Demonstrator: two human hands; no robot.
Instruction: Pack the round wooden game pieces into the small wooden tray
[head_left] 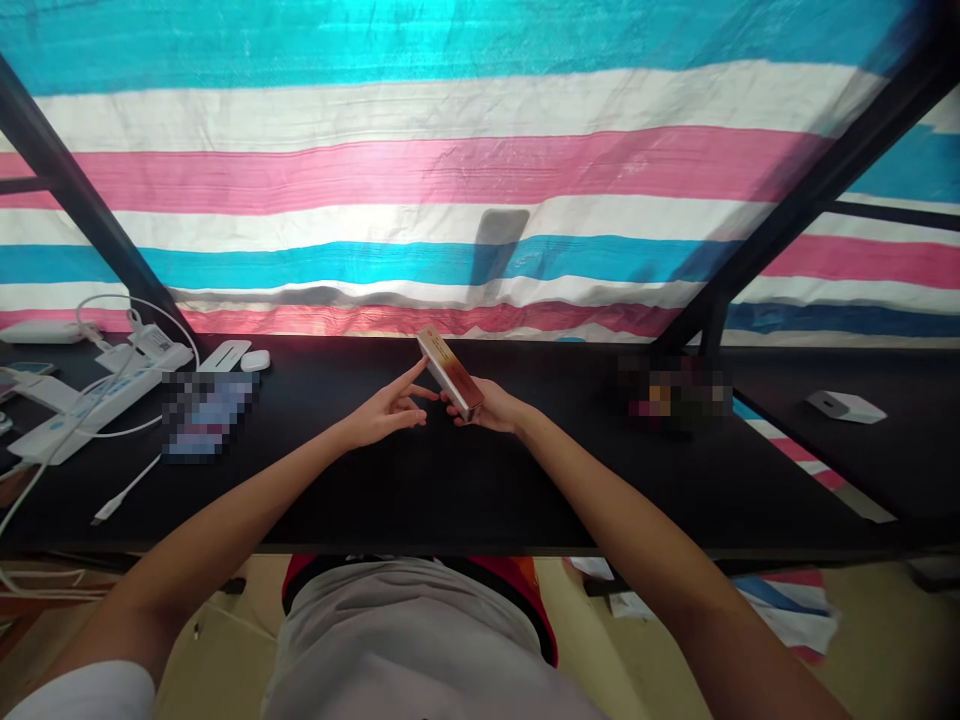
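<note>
My right hand (491, 408) grips the lower end of a slim orange-brown box (448, 371) and holds it tilted above the black table (465, 490), near its far edge. My left hand (390, 408) is just left of the box, index finger stretched out towards its side, the other fingers loosely curled, holding nothing. The fingertip is at the box or a hair short of it.
White power strips with cables (105, 385) lie at the left, with a white mouse (255, 360) and a blurred flat item (206, 412) beside them. A blurred dark object (675, 395) sits at the right, a white adapter (846, 406) farther right. A striped tarp (465, 180) hangs behind.
</note>
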